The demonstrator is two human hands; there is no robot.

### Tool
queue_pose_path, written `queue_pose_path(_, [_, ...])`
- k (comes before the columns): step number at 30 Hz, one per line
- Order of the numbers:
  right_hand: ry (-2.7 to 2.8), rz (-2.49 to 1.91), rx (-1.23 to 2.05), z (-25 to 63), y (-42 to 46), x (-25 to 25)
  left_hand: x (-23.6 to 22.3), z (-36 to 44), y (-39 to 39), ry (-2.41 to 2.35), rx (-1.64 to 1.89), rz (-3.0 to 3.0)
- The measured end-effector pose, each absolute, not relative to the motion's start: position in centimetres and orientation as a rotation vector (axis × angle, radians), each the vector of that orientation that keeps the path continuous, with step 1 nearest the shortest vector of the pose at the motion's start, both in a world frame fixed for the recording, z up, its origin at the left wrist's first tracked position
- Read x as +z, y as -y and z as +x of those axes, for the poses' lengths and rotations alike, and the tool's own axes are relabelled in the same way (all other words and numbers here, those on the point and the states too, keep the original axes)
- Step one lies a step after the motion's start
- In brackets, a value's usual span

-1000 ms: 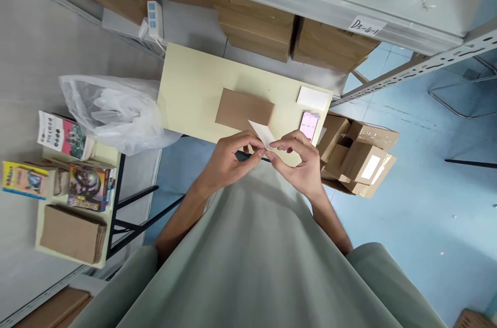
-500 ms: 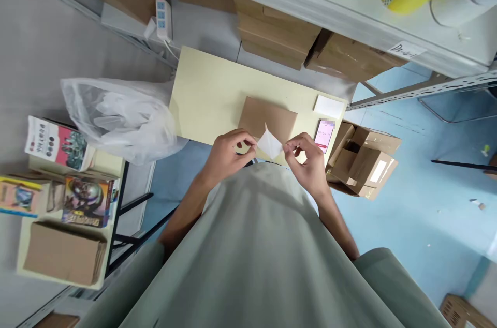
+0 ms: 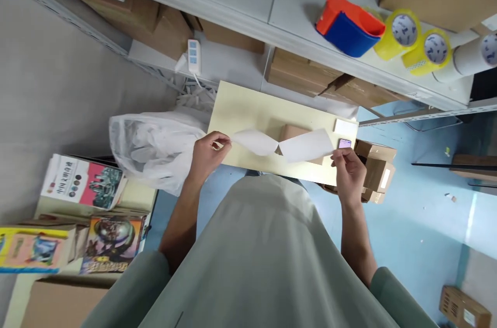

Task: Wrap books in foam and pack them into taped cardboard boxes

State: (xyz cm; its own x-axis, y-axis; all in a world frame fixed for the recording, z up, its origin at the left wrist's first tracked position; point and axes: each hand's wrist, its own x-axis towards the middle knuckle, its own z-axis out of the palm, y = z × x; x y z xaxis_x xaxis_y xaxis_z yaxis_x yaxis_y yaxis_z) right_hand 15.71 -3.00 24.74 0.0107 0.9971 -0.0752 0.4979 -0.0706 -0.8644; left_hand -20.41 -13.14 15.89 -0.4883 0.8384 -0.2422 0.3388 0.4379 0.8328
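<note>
My left hand (image 3: 210,156) pinches the left tip of a thin white sheet (image 3: 306,146) between thumb and fingers. My right hand (image 3: 348,170) pinches its right end. The sheet stretches between both hands as two white pieces that meet at a narrow point in the middle; whether they are joined or only touching there I cannot tell. Behind it, on the pale yellow table (image 3: 248,105), lies a flat brown cardboard package (image 3: 294,132), partly hidden by the sheet. A phone (image 3: 344,143) lies just beyond my right hand, beside a white box (image 3: 346,127).
A plastic bag (image 3: 155,149) with white contents stands left of the table. Books (image 3: 83,180) lie on a side table at left. A shelf (image 3: 248,15) with tape rolls (image 3: 404,29) and a tape dispenser (image 3: 349,28) crosses above. Cartons (image 3: 378,167) stand right.
My hands have moved apart, left hand leftward and right hand rightward. The small folded white sheet between them has spread into a long two-part strip. The view has tilted up, showing more shelf.
</note>
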Motion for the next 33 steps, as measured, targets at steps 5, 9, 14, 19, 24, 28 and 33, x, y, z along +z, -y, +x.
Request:
queue_pose_path(5, [1.544, -1.696, 0.952, 12.9, 3.7, 25.4, 14.3, -28.8, 14.1, -2.392, 0.914, 0.847])
queue_pose_path(9, [1.587, -1.695, 0.986, 10.6, 4.1, 25.5, 14.3, -34.8, 13.3, -2.612, 0.725, 0.877])
queue_pose_path(14, [1.601, -1.655, 1.008, 8.8, 4.6, 25.7, 15.0, -41.1, 10.3, -2.746, 0.474, 0.868])
queue_pose_path(19, [1.560, -1.658, 1.016, 8.8, 5.1, 26.0, 14.1, -46.0, 7.6, -2.722, 0.402, 0.824])
queue_pose_path(24, [1.509, -1.682, 1.022, 9.9, 5.4, 25.8, 12.8, -47.6, 6.1, -2.692, 0.332, 0.850])
queue_pose_path(28, [1.515, -1.703, 1.000, 10.9, 5.0, 25.1, 12.4, -43.8, 4.2, -2.606, 0.573, 0.960])
queue_pose_path(33, [1.657, -1.576, 0.880, 11.7, 4.1, 24.5, 14.5, -28.0, 3.0, -1.859, 1.131, 1.166])
